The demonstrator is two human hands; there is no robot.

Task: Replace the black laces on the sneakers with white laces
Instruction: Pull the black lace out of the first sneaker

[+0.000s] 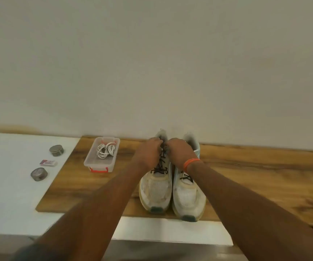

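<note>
Two white sneakers stand side by side on a wooden board (255, 178), toes toward me. The left sneaker (156, 193) carries black laces (159, 169), and the right sneaker (188, 198) shows black laces (186, 178) too. My left hand (149, 153) and my right hand (180, 152) meet over the top of the left sneaker's lacing, fingers curled down and pinching the black lace near the tongue. An orange band circles my right wrist. A bundle of white laces (105, 150) lies in a clear plastic box (99, 162) left of the shoes.
Two round metal tins (56, 150) (39, 174) and a small pink-and-white packet (48, 163) sit on the white surface at the left. A plain wall rises directly behind the shoes. The board's right half is bare wood.
</note>
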